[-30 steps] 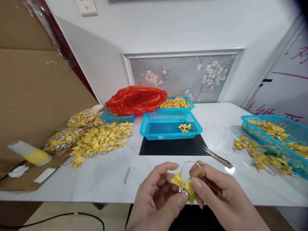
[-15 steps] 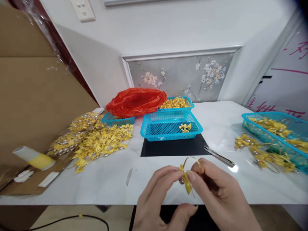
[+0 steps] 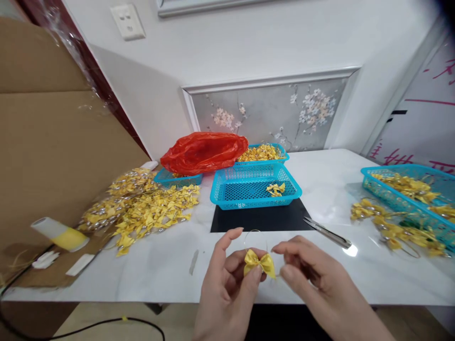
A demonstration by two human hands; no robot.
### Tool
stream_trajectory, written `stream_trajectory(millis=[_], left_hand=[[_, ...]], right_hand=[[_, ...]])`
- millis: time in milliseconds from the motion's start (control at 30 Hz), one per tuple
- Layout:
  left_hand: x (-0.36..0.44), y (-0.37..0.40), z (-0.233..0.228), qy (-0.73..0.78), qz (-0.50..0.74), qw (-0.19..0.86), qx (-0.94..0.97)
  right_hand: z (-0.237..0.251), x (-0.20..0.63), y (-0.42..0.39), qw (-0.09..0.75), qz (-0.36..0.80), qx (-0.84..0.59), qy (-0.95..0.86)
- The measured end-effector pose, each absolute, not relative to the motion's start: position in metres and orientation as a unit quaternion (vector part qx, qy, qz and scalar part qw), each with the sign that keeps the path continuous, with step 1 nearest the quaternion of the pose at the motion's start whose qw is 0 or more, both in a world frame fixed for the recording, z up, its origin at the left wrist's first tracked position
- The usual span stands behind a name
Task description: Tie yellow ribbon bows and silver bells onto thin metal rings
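Pinching a small yellow ribbon bow with thin wire loop [image 3: 259, 262] between thumb and fingers, left hand [image 3: 229, 284], right hand [image 3: 313, 284] just beside, fingers loosely curled and empty, above white marble-patterned table [image 3: 159, 270], metal scissors [image 3: 327, 232] nearby.

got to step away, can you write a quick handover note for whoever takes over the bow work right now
Left hand: pinches a small yellow bow with a thin loop on top.
Right hand: fingertips just right of the bow, open, holding nothing.
Scissors lie on the table, right of the hands.
Done: one bow in the middle blue basket.
Left: loose bow pile on the left.
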State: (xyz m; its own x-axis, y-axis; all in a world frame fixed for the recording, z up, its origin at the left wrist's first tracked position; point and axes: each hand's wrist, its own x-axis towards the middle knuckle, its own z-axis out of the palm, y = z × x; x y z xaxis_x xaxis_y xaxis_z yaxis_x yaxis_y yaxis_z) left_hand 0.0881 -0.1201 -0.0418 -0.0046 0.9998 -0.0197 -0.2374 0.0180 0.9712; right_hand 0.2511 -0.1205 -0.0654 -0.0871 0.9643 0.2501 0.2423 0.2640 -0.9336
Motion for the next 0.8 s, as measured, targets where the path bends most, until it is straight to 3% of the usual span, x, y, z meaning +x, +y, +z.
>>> stream_trajectory(millis=[133, 467, 800], left_hand=[[0.087, -0.121, -0.046, 0.438, 0.562, 0.543, 0.444], [0.083, -0.116, -0.06, 0.442, 0.555, 0.45, 0.541], [0.085, -0.118, -0.067, 0.364, 0.592, 0.483, 0.532]], right_hand=[[-0.074, 0.243, -0.121, 0.402, 0.461, -0.436, -0.66], [-0.052, 0.251, -0.127, 0.466, 0.437, -0.428, -0.64], [-0.053, 0.245, -0.122, 0.516, 0.503, -0.404, -0.563]])
